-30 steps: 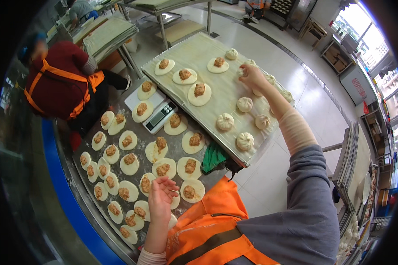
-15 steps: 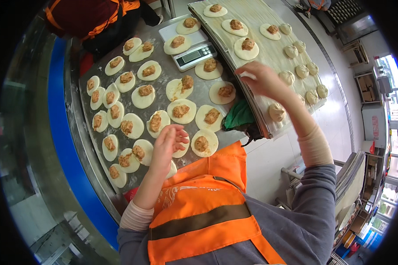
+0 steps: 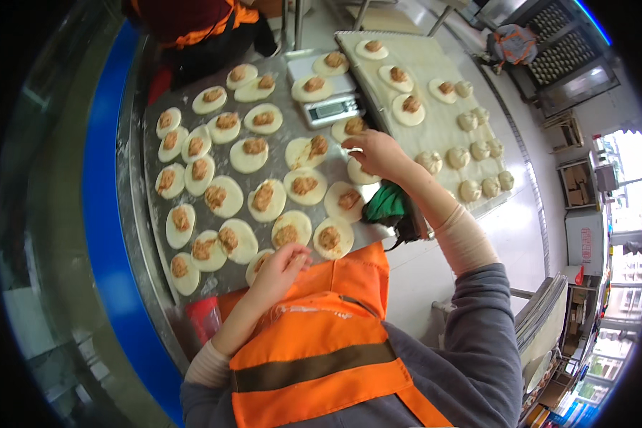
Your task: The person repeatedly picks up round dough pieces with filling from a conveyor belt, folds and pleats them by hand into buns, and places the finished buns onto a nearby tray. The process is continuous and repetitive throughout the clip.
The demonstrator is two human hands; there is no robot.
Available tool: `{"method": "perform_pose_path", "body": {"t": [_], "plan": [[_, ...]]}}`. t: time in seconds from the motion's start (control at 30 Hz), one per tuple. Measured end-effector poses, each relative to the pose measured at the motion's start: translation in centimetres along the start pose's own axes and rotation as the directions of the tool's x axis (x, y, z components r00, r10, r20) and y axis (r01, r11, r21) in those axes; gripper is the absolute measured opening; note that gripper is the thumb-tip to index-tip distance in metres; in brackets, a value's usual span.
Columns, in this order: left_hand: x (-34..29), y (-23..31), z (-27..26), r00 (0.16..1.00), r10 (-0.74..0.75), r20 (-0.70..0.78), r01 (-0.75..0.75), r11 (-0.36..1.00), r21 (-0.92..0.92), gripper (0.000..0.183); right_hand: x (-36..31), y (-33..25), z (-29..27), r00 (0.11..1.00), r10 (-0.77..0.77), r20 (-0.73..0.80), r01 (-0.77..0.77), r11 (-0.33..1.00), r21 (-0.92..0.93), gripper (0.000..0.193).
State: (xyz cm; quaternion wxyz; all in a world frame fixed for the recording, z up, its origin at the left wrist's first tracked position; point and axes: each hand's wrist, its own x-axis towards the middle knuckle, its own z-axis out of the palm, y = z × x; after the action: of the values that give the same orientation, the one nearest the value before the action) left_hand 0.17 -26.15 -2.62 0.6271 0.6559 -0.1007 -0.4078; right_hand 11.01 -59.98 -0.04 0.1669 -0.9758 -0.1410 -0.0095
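Note:
My right hand hovers at the right side of the metal table, thumb and fingers apart and slightly bent, with nothing visible in them. Beneath it lies a dough round with filling, partly hidden by the hand. My left hand hangs at the near edge of the table, fingers loosely curled and apparently holding nothing. It partly covers one dough round. Several more flat white rounds, each topped with a lump of brownish filling, cover the table; one topped round lies just beyond my left hand.
A digital scale bears topped rounds. On the right, a cloth-covered tray holds several pleated buns and topped rounds. A green cloth bunches between table and tray. Another person stands at the far left.
My right hand has come left from the tray's edge to above the table's rounds. My left hand has drawn nearer to my apron, its fingers more curled. The whole view has shifted slightly.

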Motion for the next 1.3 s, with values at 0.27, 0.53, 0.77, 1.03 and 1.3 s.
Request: {"method": "perform_pose_path", "body": {"t": [0.27,0.53,0.77,1.03,1.3], "plan": [[0.8,3.0,-0.4,1.000,-0.004,-0.020,0.003,0.999,-0.046,0.020,5.8,17.2,-8.7,0.702,0.600,-0.384,-0.555,0.799,0.234,0.032],[1.9,4.4,-0.9,0.999,-0.033,-0.013,0.032,0.998,-0.045,0.020,3.8,26.9,-12.2,0.691,0.663,-0.289,-0.718,0.676,-0.165,0.040],[5.2,5.2,-0.3,0.992,-0.026,0.121,0.028,0.999,-0.015,0.022,-4.1,42.8,-15.4,0.637,0.769,-0.061,-0.747,0.596,-0.293,0.030],[3.9,5.1,-0.3,0.997,-0.061,0.040,0.060,0.998,0.027,0.023,0.5,33.1,-15.0,0.720,0.681,0.134,-0.685,0.728,-0.016,0.033],[3.7,5.4,0.2,0.996,-0.024,0.089,0.021,0.999,0.036,0.024,-2.9,23.1,-14.1,0.748,0.653,-0.121,-0.557,0.716,0.420,0.043]]}}
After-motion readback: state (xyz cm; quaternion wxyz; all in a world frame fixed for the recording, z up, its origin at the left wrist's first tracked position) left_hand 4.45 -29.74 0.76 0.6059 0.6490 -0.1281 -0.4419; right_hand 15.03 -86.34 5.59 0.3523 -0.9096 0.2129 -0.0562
